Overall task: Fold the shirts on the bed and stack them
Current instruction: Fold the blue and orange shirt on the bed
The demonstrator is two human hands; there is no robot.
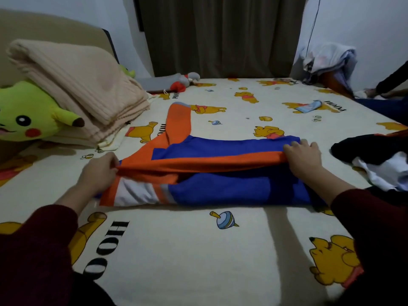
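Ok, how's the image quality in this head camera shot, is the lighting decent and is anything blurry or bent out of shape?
Head view: dim, bluish indoor light with no glare; the left hand and right hand gripping the orange and blue shirt cast soft shadows toward the camera on the bed sheet; the wide-angle lens curves the bed's edges; overall soft, the curtain and frame corners least sharp.

Dark maroon long sleeves [39, 250] on both arms — cuffs end short of wrists — bare hands
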